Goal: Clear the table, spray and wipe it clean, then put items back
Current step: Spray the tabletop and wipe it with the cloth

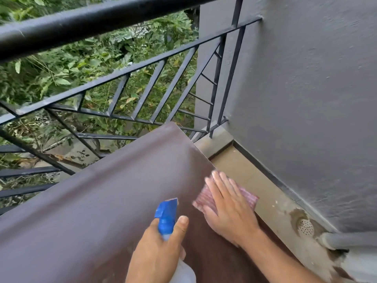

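Here the right hand (228, 207) lies flat and open, pressing a reddish cloth (206, 199) on the brown table (102, 211) near its edge. The left hand (157, 252) grips a spray bottle (166, 217) with a blue nozzle.

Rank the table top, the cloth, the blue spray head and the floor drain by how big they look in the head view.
1. Table top, by far the largest.
2. Cloth, partly hidden under the right hand.
3. Blue spray head and floor drain look alike; nearness makes ranking unsure.

A black metal railing (114, 78) fronts green foliage (61, 64). A grey wall (306, 88) meets the tan floor (244, 172), where a round drain (305, 227) sits.
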The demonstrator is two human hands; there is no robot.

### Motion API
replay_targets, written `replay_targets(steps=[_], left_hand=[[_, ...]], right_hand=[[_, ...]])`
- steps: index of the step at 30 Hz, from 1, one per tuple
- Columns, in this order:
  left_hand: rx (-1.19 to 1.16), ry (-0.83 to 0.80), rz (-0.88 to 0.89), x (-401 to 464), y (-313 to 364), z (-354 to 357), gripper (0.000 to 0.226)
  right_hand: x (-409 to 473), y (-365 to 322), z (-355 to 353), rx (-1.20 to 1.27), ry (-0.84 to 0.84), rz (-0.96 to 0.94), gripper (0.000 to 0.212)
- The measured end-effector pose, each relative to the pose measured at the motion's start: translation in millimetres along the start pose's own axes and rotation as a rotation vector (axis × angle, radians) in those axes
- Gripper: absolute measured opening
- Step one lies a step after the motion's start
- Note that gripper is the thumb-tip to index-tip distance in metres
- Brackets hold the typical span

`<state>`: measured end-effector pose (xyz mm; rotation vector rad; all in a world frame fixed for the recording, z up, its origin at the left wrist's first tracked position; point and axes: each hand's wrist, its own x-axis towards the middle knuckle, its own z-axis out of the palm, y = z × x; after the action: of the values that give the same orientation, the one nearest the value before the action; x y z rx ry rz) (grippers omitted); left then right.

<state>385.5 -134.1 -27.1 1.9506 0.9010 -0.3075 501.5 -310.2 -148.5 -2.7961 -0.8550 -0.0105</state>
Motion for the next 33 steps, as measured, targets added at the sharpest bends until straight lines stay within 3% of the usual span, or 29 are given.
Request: replay_targets(steps=[4,8,11,16,20,23,29,33], left_hand=[[0.009,-0.043,0.045,-18.9,-8.1,-1.0,0.048],[0.081,-0.084,0.11,-42.2,-16.2,-0.4,0.057],[0.091,-0.115,0.124,-64.1,-23.3,5.8,0.063],[0.151,-0.173,0.147,-103.7,-29.9,27.5,0.054],[0.199,-0.237,0.16,-131.7,-37.5,32.2,0.057],[0.111,-0.249,0.174,-154.4,-48.6,20.2,0.05],[0.084,-0.154,0.117,-180.8,-110.5,-29.4,0.055],[0.046,-0.032,0.048,-197.0,-157.2,-59.2,0.033]], right_hand=[[-92.0,21.5,-5.1,-0.036,-0.027,0.08,0.079],[-158.6,1.5,-17.3,-0.077,0.016,0.172,0.077],[-202.4,-36.6,-12.0,-0.061,0.125,0.102,0.074],[-247.8,-100.4,11.3,-0.202,0.058,-0.055,0.043],[-255.2,-122.1,10.0,-0.179,0.099,0.005,0.034],[-252.9,-131.7,8.6,-0.069,0.091,0.096,0.048],[-176.5,-125.5,0.4,0.079,0.072,0.18,0.062],[-103.9,-149.7,4.8,0.029,-0.037,0.171,0.069]])
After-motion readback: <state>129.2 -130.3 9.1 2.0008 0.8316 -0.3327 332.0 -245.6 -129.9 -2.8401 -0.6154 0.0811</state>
